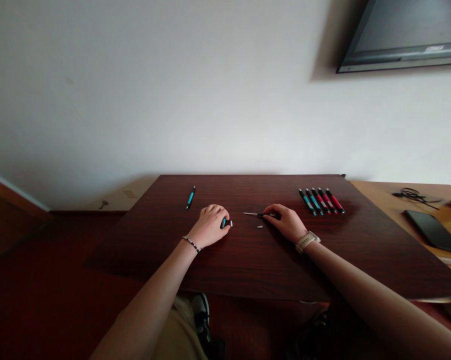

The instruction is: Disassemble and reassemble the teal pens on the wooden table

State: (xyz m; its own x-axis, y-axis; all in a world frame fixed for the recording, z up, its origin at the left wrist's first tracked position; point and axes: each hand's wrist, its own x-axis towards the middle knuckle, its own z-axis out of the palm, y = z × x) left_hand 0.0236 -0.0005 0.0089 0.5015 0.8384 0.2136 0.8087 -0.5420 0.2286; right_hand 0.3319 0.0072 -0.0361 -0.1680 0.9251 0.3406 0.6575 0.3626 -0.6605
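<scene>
My left hand [211, 225] is closed around a blue pen barrel [223, 223], most of it hidden by the fingers. A small whitish piece [231, 223] shows right beside its thumb and fingertips. Between the thumb and fingers of my right hand [284, 220] is a black pen part with a thin pale tube [251, 214] pointing left. A tiny pale pen piece [260, 227] lies on the dark wooden table [244, 265], just below that tube. Farther left lies a blue and black pen [190, 197], apart from both hands.
Several blue and red pens [322, 201] lie side by side at the right. Beyond the table's right edge, a lighter table [386, 200] bears a black cable [415, 195] and a black phone-like device [435, 231]. A screen [409, 45] hangs on the wall.
</scene>
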